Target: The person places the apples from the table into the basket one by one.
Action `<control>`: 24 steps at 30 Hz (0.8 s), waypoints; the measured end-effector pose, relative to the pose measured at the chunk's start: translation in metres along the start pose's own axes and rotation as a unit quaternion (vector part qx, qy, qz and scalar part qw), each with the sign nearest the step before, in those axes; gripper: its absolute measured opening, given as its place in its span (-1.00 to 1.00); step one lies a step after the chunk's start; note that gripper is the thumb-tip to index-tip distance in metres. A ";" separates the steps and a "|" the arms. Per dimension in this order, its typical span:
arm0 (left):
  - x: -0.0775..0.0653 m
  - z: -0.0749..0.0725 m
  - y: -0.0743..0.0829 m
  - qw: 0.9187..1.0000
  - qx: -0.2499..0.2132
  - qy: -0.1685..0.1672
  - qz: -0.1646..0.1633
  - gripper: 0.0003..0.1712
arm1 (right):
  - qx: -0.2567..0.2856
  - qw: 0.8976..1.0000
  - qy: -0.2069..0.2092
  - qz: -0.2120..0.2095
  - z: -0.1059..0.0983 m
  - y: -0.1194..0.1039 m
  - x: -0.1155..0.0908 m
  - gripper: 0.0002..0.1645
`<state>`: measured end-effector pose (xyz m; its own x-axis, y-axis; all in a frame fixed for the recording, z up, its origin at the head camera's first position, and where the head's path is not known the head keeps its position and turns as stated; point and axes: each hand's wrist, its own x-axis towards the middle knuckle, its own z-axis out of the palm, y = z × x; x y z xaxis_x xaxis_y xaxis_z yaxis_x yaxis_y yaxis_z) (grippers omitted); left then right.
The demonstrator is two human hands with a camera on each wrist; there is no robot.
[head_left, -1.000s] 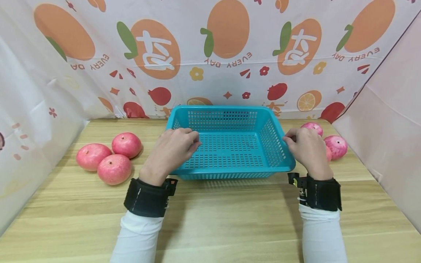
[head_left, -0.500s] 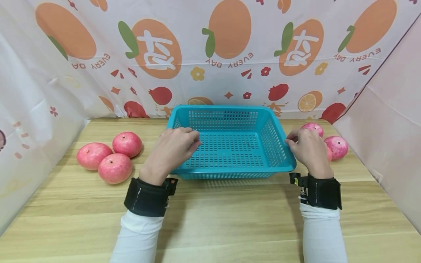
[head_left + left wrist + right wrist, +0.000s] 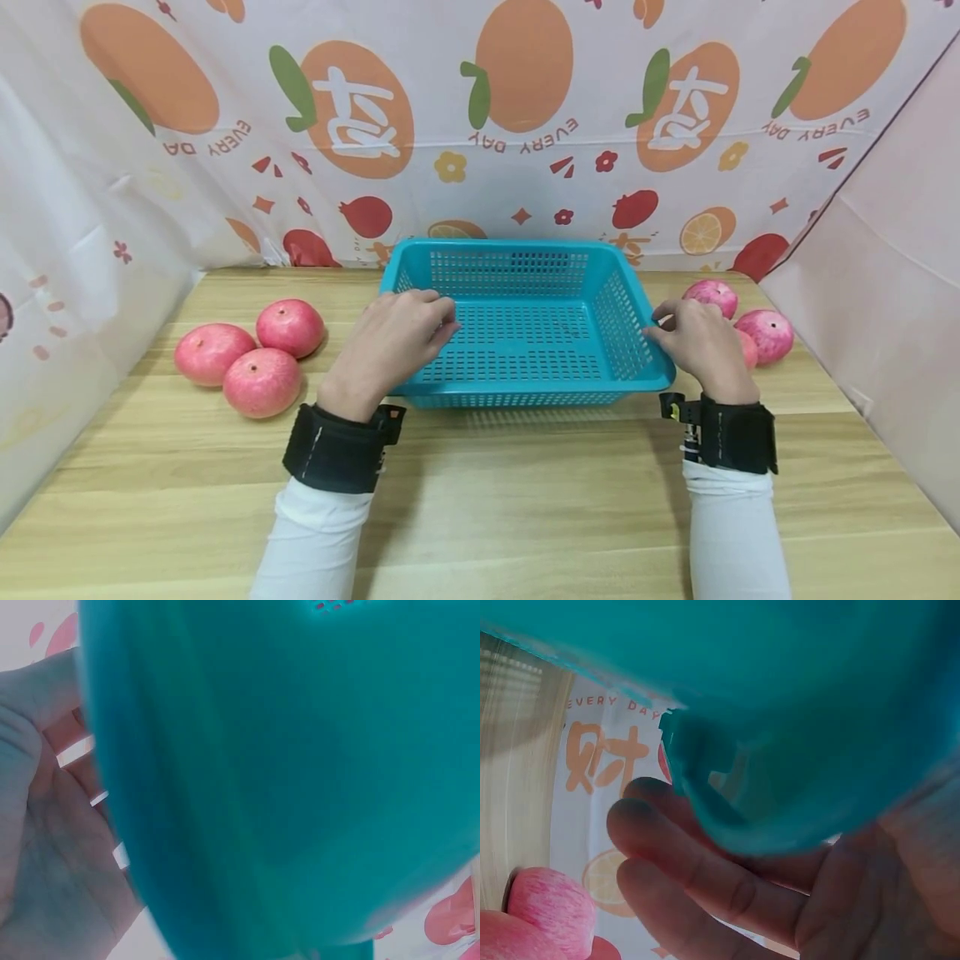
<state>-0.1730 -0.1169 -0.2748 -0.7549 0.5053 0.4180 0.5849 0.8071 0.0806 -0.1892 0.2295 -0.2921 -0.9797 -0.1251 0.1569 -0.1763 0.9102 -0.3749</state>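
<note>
From where I stand, taking twelve o'clock as the edge by the curtain (image 3: pixel 442 83), the teal basket (image 3: pixel 525 387) sits just towards twelve from the table's (image 3: pixel 547 500) middle, its long side facing the person. At its nine o'clock end the left hand (image 3: pixel 392 340) grips the rim, thumb on the inner side and fingers passing behind the plastic. At three o'clock the right hand (image 3: pixel 701 342) pinches the opposite rim, thumb over the top, fingers curled beneath with small gaps between them.

Hardly anything has changed over the last second. The right hand has eased a touch towards nine o'clock, so its thumb tip reaches further over the rim than half a second ago. The left hand looks as it did, and I see no clear shift in the basket.

Out at nine o'clock, three pink fruits (image 3: pixel 262 383) lie clustered, apart from the left hand, just as they did. Beyond the right hand at three o'clock lie more pink fruits (image 3: pixel 765 337), one partly hidden behind it; slightly more of them shows now.
</note>
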 end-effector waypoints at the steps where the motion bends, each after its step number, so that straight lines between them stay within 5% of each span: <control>1: 0.000 0.000 0.000 1.000 -0.001 0.000 -0.001 -0.90 | 0.002 1.000 -0.008 0.002 0.000 0.000 0.000 -0.51; 7: 0.000 0.000 0.001 1.000 -0.002 -0.001 -0.003 -0.91 | 0.006 0.999 -0.037 0.006 0.000 0.000 0.000 -0.44; 24: -0.003 -0.004 -0.006 1.000 -0.011 0.001 -0.005 -0.87 | 0.002 0.999 -0.035 -0.006 0.000 0.001 -0.001 -0.44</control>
<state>-0.1727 -0.1246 -0.2732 -0.7597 0.4969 0.4196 0.5839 0.8051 0.1038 -0.1886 0.2306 -0.2926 -0.9819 -0.1631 0.0962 -0.1876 0.9069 -0.3772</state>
